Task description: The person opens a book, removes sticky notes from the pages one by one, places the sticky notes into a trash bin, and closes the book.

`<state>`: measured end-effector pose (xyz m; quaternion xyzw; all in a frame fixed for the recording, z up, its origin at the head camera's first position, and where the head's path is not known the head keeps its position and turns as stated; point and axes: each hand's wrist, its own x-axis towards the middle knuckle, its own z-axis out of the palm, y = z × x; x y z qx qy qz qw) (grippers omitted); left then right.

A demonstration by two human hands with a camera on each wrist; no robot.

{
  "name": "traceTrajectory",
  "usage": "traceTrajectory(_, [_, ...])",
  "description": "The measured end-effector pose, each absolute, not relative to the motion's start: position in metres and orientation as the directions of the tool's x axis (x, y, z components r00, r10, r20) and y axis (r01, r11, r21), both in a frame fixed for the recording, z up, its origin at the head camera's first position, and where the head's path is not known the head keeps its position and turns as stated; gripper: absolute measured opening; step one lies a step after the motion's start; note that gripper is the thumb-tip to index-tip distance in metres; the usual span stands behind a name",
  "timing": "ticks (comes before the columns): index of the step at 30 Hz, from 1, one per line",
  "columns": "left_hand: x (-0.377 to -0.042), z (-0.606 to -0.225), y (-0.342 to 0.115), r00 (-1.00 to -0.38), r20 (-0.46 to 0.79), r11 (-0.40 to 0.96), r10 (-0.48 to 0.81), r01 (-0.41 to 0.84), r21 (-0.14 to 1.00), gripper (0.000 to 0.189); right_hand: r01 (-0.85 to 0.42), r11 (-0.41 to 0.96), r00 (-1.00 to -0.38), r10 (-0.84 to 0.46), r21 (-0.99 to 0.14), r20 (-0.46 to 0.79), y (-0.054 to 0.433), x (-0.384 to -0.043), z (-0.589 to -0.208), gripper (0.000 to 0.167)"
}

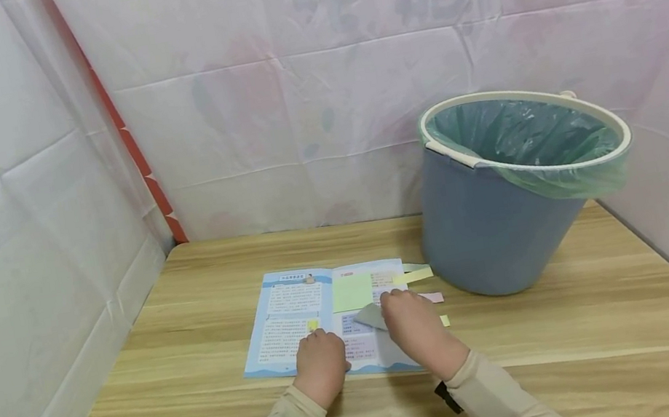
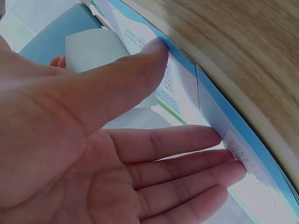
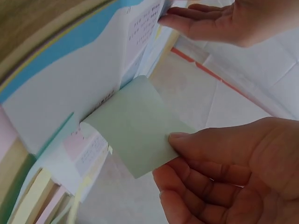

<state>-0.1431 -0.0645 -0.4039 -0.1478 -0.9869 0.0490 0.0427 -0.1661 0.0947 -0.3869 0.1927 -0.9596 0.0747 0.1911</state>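
Observation:
An open booklet [image 1: 290, 301] with blue-edged printed pages lies flat on the wooden table. My left hand [image 1: 322, 364] rests near its lower middle; the left wrist view shows straight fingers [image 2: 187, 179] touching the page and the thumb close to the blue border. Between thumb and fingers my right hand [image 1: 419, 327] pinches one corner of a pale green sticky note [image 3: 131, 121]. That note stands tilted up from the right page, its far edge meeting the paper. Above it, a larger light green note [image 1: 351, 292] lies on the same page. A small yellow note [image 1: 312, 325] sits on the left page.
Yellow [image 1: 412, 276] and pink [image 1: 432, 297] paper tabs stick out past the booklet's right edge. A blue-grey bucket [image 1: 484, 228] with a green bag liner stands at the back right. White cloth [image 1: 292, 112] hangs behind and beside the table [image 1: 158, 385].

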Motion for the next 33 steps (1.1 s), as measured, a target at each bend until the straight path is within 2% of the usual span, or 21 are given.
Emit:
traceTrajectory(14, [-0.144, -0.405, -0.064, -0.957, 0.05, 0.956, 0.284, 0.279, -0.091, 0.04, -0.317, 0.936, -0.892, -0.24, -0.152, 0.384, 0.107, -0.172, -0.375, 0.014])
traceTrajectory(24, [-0.143, -0.403, -0.064, -0.955, 0.048, 0.951, 0.293, 0.286, -0.117, 0.041, -0.297, 0.923, -0.885, -0.17, -0.246, 0.433, 0.118, -0.174, -0.369, 0.02])
traceTrajectory(31, [-0.145, -0.406, -0.064, -0.959, 0.028, 0.956, 0.281, 0.278, -0.097, 0.041, -0.273, 0.913, -0.9, -0.131, -0.304, 0.415, 0.127, -0.172, -0.359, 0.014])
traceTrajectory(33, [-0.145, -0.406, -0.063, -0.96, 0.02, 0.957, 0.278, 0.276, -0.09, 0.04, -0.267, 0.909, -0.905, -0.122, -0.32, 0.408, 0.129, -0.171, -0.356, 0.018])
